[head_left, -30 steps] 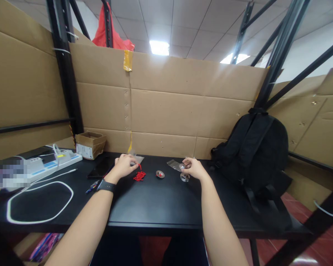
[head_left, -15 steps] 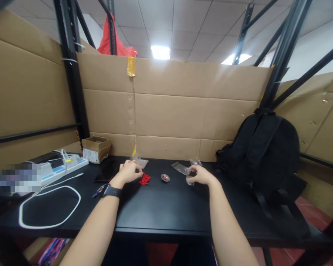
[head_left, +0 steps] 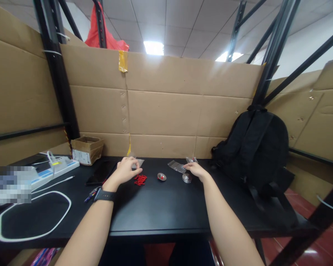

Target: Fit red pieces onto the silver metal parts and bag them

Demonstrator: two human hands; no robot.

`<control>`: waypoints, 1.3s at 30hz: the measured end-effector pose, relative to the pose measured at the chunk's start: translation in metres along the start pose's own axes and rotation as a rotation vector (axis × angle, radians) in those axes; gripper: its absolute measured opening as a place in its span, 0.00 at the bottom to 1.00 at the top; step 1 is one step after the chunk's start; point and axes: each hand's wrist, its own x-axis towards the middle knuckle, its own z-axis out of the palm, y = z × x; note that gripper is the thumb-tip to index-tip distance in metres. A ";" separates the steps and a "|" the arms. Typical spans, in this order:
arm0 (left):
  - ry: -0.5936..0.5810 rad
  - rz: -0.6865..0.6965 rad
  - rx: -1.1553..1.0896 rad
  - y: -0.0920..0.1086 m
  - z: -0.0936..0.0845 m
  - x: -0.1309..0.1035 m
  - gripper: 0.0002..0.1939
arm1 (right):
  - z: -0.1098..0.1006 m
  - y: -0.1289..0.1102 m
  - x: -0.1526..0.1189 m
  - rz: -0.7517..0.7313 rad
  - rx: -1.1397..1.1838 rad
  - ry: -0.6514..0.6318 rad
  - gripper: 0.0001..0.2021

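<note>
My left hand [head_left: 127, 170] hovers at the left with its fingers curved and a gap between thumb and fingertips, holding nothing visible. Beside it lies a small heap of red cord-like pieces [head_left: 140, 180], and a clear plastic packet [head_left: 139, 163] shows partly behind the hand. My right hand [head_left: 195, 169] has its fingers stretched to the right end of a flat clear plastic bag [head_left: 175, 166]. Just below that hand rests a round, shiny clear piece [head_left: 187, 178]. Between both hands sits a small metallic dish [head_left: 161, 177] with a red spot in it. Another small packet [head_left: 191, 160] lies behind my right hand.
A black backpack [head_left: 262, 147] stands on the right of the black table [head_left: 161, 210]. To the left are a small cardboard box [head_left: 88, 149], a dark phone-like slab [head_left: 100, 173], keys [head_left: 92, 194], a white power strip [head_left: 55, 173] and a looped white cable [head_left: 33, 236]. Cardboard walls surround the table.
My right hand has moved off the round clear piece and up to the plastic bag. The left hand has drawn slightly away from the red pieces. The whole view has shifted slightly.
</note>
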 end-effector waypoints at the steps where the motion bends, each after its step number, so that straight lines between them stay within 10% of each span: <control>1: 0.034 0.002 -0.015 0.000 -0.001 0.000 0.12 | 0.001 -0.001 0.002 -0.004 0.004 0.016 0.07; 7: 0.176 -0.038 -0.213 -0.005 -0.001 0.002 0.12 | 0.017 -0.027 0.011 -0.149 0.082 0.182 0.14; 16: -0.017 0.179 -0.777 0.037 0.021 0.002 0.22 | 0.076 -0.091 -0.020 -0.325 0.503 0.119 0.19; 28: 0.164 -0.023 -0.918 0.036 0.049 0.010 0.16 | 0.094 -0.097 -0.037 -0.330 0.550 -0.039 0.15; 39: 0.042 0.067 -0.834 0.042 0.049 0.006 0.17 | 0.090 -0.093 -0.037 -0.316 0.685 -0.071 0.25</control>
